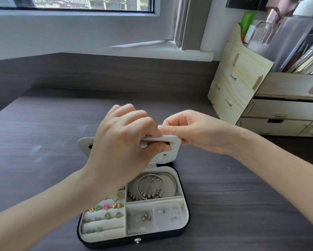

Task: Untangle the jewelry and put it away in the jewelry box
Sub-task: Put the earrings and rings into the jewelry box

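Note:
A black jewelry box (185, 223) with cream lining lies open near the front of the desk. Its raised lid (172, 151) stands behind the tray and has a cut-out slot. My left hand (123, 142) curls its fingers over the lid's top edge, the thumb at the slot. My right hand (192, 133) pinches at the lid's top right corner; whatever sits between its fingertips is too small to make out. Silver bangles and a beaded bracelet (152, 187) lie in the back right compartment. Coloured and gold earrings (106, 208) sit in the left rows. Small studs (145, 217) lie in a front compartment.
The box stands on a dark wood-grain desk (43, 142). A pale wooden drawer organiser (260, 98) holding bottles and tubes stands at the back right. A window sill (152, 49) runs behind the desk.

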The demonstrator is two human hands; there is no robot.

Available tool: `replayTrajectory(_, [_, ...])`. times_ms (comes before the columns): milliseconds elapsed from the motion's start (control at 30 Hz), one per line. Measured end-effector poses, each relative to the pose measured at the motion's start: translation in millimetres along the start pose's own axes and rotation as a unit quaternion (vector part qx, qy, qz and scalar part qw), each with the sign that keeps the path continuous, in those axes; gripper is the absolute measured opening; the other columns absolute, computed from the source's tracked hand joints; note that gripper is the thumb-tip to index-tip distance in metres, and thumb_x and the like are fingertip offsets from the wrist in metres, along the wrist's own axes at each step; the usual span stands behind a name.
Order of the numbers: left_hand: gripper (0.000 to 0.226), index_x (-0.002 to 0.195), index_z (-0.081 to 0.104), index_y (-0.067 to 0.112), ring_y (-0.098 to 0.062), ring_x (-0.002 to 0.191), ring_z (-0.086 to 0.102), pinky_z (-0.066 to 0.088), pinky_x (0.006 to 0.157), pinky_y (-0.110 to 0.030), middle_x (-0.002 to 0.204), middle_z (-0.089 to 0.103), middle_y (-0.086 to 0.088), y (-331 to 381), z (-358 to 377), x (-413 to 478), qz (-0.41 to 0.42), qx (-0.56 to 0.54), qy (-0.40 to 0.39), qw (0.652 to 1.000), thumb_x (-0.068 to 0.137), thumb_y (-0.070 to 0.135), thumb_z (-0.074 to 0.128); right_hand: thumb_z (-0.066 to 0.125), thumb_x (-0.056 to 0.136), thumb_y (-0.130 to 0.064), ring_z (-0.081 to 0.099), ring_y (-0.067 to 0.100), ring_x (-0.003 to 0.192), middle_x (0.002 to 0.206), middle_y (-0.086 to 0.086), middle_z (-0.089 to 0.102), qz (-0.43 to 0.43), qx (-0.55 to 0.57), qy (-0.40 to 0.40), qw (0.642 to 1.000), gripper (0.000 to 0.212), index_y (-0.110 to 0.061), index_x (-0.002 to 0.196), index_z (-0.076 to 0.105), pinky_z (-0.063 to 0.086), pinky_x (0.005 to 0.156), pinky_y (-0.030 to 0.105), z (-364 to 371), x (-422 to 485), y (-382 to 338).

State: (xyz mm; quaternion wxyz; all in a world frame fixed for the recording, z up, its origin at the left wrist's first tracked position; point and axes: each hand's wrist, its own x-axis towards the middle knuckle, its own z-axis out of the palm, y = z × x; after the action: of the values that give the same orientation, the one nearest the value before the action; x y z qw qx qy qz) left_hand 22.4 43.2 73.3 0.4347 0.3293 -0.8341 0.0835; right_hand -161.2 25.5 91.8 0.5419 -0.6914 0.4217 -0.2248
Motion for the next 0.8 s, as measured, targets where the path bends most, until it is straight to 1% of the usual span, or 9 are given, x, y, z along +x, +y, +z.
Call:
replayTrajectory(67, [0.034, 0.061, 0.061, 0.014, -0.011, 0.064, 0.037, 0.03, 0.063, -0.025, 0.06, 0.057, 0.006, 0, 0, 0, 0.001, -0.005, 0.002, 1.0, 0.072, 0.045, 0.066, 0.049, 0.087, -0.043, 0.033, 0.027, 0.074, 0.078, 0.013, 0.042, 0.001, 0.02, -0.009, 1.0, 0.048, 0.003, 0.078, 0.057, 0.03, 0.068, 0.039, 0, 1, 1])
replayTrajectory(200, [0.033, 0.061, 0.061, 0.014, -0.011, 0.064, 0.038, 0.031, 0.063, -0.025, 0.061, 0.057, 0.006, -1, 1, 0, 0.007, -0.009, 0.002, 1.0, 0.071, 0.045, 0.07, 0.059, 0.086, -0.028, 0.035, 0.028, 0.073, 0.078, 0.014, 0.044, -0.006, 0.056, -0.028, 0.998, 0.025, -0.004, 0.08, 0.059, 0.035, 0.066, 0.03, -3, 0, -1])
replayTrajectory(267, [0.033, 0.061, 0.061, 0.014, -0.011, 0.064, 0.038, 0.032, 0.063, -0.026, 0.061, 0.058, 0.006, -2, 2, 1, 0.008, -0.011, 0.004, 1.0, 0.07, 0.044, 0.072, 0.057, 0.085, -0.023, 0.041, 0.022, 0.069, 0.075, 0.011, 0.047, -0.002, 0.046, -0.021, 0.999, 0.02, -0.005, 0.076, 0.06, 0.036, 0.064, 0.026, -3, 1, -1])
replayTrajectory(467, [0.034, 0.061, 0.06, 0.013, -0.012, 0.064, 0.037, 0.031, 0.063, -0.026, 0.061, 0.058, 0.004, -2, 2, 0, 0.019, -0.009, 0.003, 1.0, 0.072, 0.044, 0.066, 0.063, 0.081, -0.027, 0.037, 0.01, 0.057, 0.063, 0.006, 0.042, 0.005, 0.05, 0.007, 0.999, 0.026, -0.006, 0.068, 0.058, 0.034, 0.052, 0.016, 1, 0, 1])
replayTrajectory(533, [0.034, 0.061, 0.06, 0.013, -0.011, 0.064, 0.037, 0.029, 0.063, -0.024, 0.061, 0.057, 0.005, -2, 3, 0, 0.022, -0.004, 0.005, 1.0, 0.072, 0.044, 0.067, 0.067, 0.081, -0.029, 0.036, 0.011, 0.056, 0.06, 0.004, 0.044, 0.002, 0.059, 0.027, 0.998, 0.027, -0.007, 0.067, 0.058, 0.034, 0.052, 0.017, 2, -2, 1])
replayTrajectory(600, [0.034, 0.06, 0.06, 0.013, -0.011, 0.064, 0.036, 0.029, 0.064, -0.023, 0.061, 0.057, 0.006, -3, 3, 2, 0.018, -0.003, 0.007, 1.0, 0.072, 0.044, 0.068, 0.06, 0.08, -0.035, 0.036, 0.012, 0.057, 0.059, 0.0, 0.045, -0.002, 0.072, 0.043, 0.997, 0.029, -0.007, 0.072, 0.062, 0.034, 0.055, 0.019, 1, -6, 0])
replayTrajectory(667, [0.033, 0.061, 0.061, 0.014, -0.01, 0.064, 0.037, 0.029, 0.065, -0.023, 0.061, 0.056, 0.008, -6, 3, 5, 0.012, -0.007, 0.002, 1.0, 0.071, 0.044, 0.07, 0.054, 0.083, -0.039, 0.039, 0.009, 0.057, 0.061, -0.002, 0.05, 0.011, 0.072, 0.093, 0.993, 0.035, -0.007, 0.084, 0.068, 0.036, 0.055, 0.018, -8, -13, 2])
replayTrajectory(700, [0.032, 0.062, 0.062, 0.015, -0.01, 0.063, 0.037, 0.029, 0.065, -0.023, 0.062, 0.056, 0.009, -7, 3, 6, 0.008, -0.008, -0.004, 1.0, 0.07, 0.044, 0.071, 0.054, 0.087, -0.038, 0.041, 0.008, 0.056, 0.063, -0.001, 0.054, 0.019, 0.041, 0.143, 0.989, 0.034, -0.008, 0.089, 0.07, 0.037, 0.054, 0.017, -15, -18, 6])
replayTrajectory(800, [0.029, 0.063, 0.062, 0.016, -0.011, 0.061, 0.04, 0.029, 0.065, -0.022, 0.063, 0.055, 0.012, -11, 4, 13, -0.01, -0.009, -0.025, 1.0, 0.065, 0.043, 0.074, 0.057, 0.092, -0.027, 0.043, 0.003, 0.049, 0.062, -0.003, 0.06, 0.047, -0.15, 0.307, 0.939, 0.023, -0.013, 0.083, 0.073, 0.035, 0.05, 0.012, -38, -34, 24])
